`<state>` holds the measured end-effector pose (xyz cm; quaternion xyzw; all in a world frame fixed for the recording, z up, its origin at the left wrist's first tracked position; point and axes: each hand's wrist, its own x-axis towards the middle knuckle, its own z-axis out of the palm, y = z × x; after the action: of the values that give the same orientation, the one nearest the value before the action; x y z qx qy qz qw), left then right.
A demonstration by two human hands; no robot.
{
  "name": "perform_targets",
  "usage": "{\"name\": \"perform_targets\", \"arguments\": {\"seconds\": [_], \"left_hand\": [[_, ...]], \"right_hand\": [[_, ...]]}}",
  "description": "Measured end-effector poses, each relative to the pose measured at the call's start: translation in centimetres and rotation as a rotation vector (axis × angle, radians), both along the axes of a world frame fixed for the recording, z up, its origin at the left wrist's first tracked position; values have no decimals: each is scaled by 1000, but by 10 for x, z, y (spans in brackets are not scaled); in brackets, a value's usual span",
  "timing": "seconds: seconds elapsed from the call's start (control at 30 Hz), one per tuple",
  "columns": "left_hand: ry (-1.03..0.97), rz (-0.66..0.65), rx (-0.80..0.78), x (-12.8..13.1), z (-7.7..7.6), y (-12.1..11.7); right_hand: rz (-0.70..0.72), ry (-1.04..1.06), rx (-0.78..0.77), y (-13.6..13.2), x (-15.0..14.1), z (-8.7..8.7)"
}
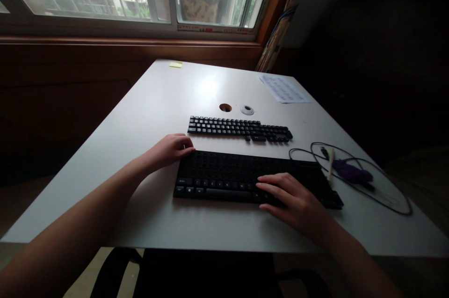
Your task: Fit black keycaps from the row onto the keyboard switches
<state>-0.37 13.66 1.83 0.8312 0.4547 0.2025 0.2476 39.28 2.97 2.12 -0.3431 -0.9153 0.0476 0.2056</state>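
A black keyboard [224, 171] lies on the white desk in front of me. Lettered keycaps sit along its bottom rows, while its upper part is dark with no caps that I can make out. At its far left corner is my left hand [171, 147], with curled fingers and the thumb closed on the corner. My right hand [293, 197] lies over the lower right part of the keyboard, fingers stretched and apart, fingertips touching the bottom rows. Just beyond the keyboard, loose black keycaps [228, 126] are laid out in rows in keyboard order.
To the right lie a looped black cable [386, 207], a purple cloth-like item [352, 171] and a pale stick-like tool [330, 164]. Farther back are a round desk hole [225, 107], its grey cover [247, 110], printed sheets [285, 89] and a yellow note [176, 64].
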Motion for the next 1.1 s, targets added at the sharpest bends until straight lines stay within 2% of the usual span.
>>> {"name": "perform_targets", "arguments": {"seconds": [0.37,1.1], "left_hand": [[-4,3,-16,-1,0,0],[-1,9,-6,-1,-2,1]], "right_hand": [[-43,37,99,-8,3,-21],[-66,30,118,-7,3,-23]]}}
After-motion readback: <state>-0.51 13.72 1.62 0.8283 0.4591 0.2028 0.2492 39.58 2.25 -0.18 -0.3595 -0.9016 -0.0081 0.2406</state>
